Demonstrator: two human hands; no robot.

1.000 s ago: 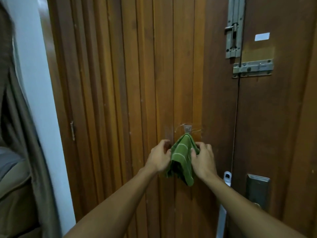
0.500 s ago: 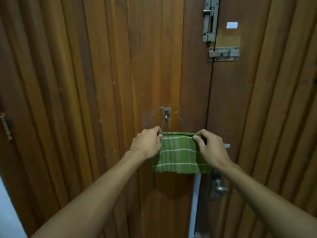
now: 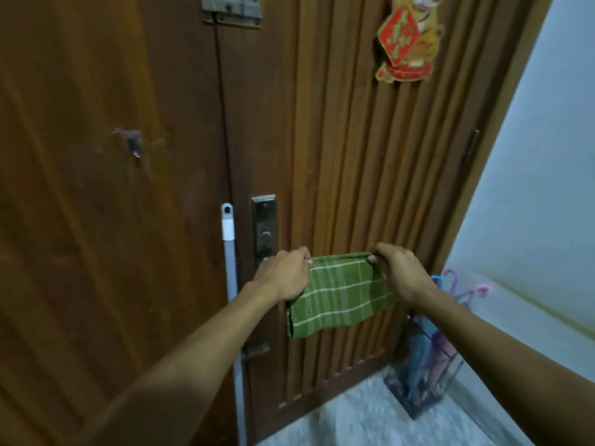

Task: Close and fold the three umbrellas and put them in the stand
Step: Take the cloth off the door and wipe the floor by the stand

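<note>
A folded green checked cloth (image 3: 338, 297) hangs stretched between my two hands in front of the wooden door. My left hand (image 3: 285, 273) pinches its top left corner and my right hand (image 3: 399, 272) pinches its top right corner. Low at the right, a clear umbrella stand (image 3: 425, 384) sits on the floor by the door and wall. Folded umbrellas (image 3: 428, 346) stand in it, with blue, purple and pink curved handles (image 3: 450, 278) sticking up behind my right wrist.
A grey mop handle with a white tip (image 3: 229, 252) leans on the door beside the metal lock plate (image 3: 264, 230). A small hook (image 3: 133, 146) is on the left door panel. A red ornament (image 3: 405, 40) hangs high. The white wall (image 3: 531, 188) is at right.
The view has swung right and down, bringing the umbrella stand into sight. The cloth came off the hook earlier and was spread out; my hands now carry it rightward, past the lock.
</note>
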